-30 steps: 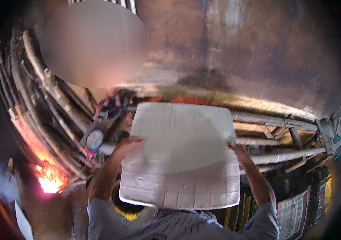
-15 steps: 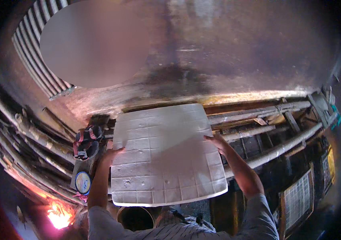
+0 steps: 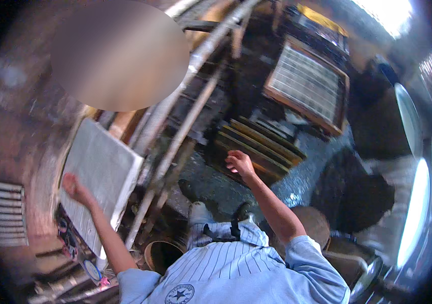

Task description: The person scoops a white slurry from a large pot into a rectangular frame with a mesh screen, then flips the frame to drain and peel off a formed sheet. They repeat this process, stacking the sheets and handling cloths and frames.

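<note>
Your pale blue striped shirt [image 3: 226, 271] bears, on its left side, a round dark star emblem [image 3: 180, 294] edged with lettering [image 3: 191, 291]

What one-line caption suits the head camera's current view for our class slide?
Left hand over a whitish rectangular slab, empty right hand near yellow-edged boards.

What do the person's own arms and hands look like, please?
The short, pale blue sleeves belong to a shirt with thin dark stripes and a round dark star emblem. The forearms, left hand and right hand are bare.
</note>
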The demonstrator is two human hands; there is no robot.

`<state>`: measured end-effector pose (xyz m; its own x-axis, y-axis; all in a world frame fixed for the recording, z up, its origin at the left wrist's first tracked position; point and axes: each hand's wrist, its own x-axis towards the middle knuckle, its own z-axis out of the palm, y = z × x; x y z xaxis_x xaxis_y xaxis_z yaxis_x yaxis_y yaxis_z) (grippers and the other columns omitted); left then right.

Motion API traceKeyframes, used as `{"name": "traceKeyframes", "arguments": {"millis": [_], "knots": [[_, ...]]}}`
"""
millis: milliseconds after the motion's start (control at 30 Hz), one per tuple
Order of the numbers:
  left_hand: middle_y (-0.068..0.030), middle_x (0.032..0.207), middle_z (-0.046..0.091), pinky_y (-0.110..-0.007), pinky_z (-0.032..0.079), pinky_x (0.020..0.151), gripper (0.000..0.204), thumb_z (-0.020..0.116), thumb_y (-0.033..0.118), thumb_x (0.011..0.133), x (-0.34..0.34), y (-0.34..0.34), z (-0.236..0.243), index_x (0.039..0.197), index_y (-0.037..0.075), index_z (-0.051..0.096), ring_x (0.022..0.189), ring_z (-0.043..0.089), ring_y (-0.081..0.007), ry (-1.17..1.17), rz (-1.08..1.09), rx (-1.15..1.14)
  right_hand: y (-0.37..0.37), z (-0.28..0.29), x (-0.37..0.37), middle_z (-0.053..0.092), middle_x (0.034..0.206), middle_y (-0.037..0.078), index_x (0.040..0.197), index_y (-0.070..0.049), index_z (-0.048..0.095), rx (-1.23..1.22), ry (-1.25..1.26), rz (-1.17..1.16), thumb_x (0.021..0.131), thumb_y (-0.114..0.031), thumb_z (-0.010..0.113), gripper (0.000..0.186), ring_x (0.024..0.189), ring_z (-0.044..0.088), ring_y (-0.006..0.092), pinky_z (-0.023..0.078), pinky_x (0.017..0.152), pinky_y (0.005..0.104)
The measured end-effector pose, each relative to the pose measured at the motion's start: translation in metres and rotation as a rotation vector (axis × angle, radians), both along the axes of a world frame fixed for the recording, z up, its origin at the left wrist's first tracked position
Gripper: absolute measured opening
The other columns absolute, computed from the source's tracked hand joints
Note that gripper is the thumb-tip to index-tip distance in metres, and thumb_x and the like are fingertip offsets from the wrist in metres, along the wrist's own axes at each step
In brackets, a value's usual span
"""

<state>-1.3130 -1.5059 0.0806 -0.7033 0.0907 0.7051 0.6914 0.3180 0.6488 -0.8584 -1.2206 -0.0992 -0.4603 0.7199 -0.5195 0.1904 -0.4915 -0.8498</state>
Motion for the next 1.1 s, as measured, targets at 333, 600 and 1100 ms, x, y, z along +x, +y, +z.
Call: {"name": "traceKeyframes", "arguments": {"millis": [333, 600, 1100], "knots": [[-0.018, 0.125, 0.055, -0.044, 0.04, 0.099, 0.051, 0.061, 0.028, 0.082, 0.39, 0.322, -0.291, 0.125, 0.001, 0.053, 0.119, 0.05, -0.0335, -0.495, -1.205, -1.171, -0.34, -0.138, 0.536, 0.052, 0.064, 0.005, 0.094, -0.015, 0.052, -0.491, -0.328, -1.367, 0.089, -0.021, 0.047, 0.01, 0.045, 0.049, 0.019, 0.04, 0.037, 0.0314], [-0.014, 0.136, 0.047, -0.048, 0.038, 0.101, 0.06, 0.058, 0.034, 0.079, 0.483, 0.428, -0.408, 0.133, 0.01, 0.048, 0.126, 0.044, -0.0303, -0.276, -1.059, -1.807, -0.596, 0.024, 0.49, 0.062, 0.067, 0.014, 0.069, -0.008, 0.062, -1.065, -0.948, -1.548, 0.081, -0.026, 0.055, 0.023, 0.054, 0.061, 0.0286, 0.051, 0.048, 0.0415], [-0.0077, 0.111, 0.066, -0.04, 0.052, 0.085, 0.024, 0.056, 0.016, 0.087, 0.473, 0.358, -0.476, 0.106, 0.012, 0.07, 0.105, 0.063, -0.0284, 0.61, -1.305, -2.296, -0.321, 0.058, 0.427, 0.061, 0.08, 0.008, 0.107, -0.008, 0.058, -0.843, -0.483, -1.495, 0.09, -0.016, 0.051, 0.02, 0.054, 0.057, 0.0181, 0.044, 0.041, 0.0297]]}}
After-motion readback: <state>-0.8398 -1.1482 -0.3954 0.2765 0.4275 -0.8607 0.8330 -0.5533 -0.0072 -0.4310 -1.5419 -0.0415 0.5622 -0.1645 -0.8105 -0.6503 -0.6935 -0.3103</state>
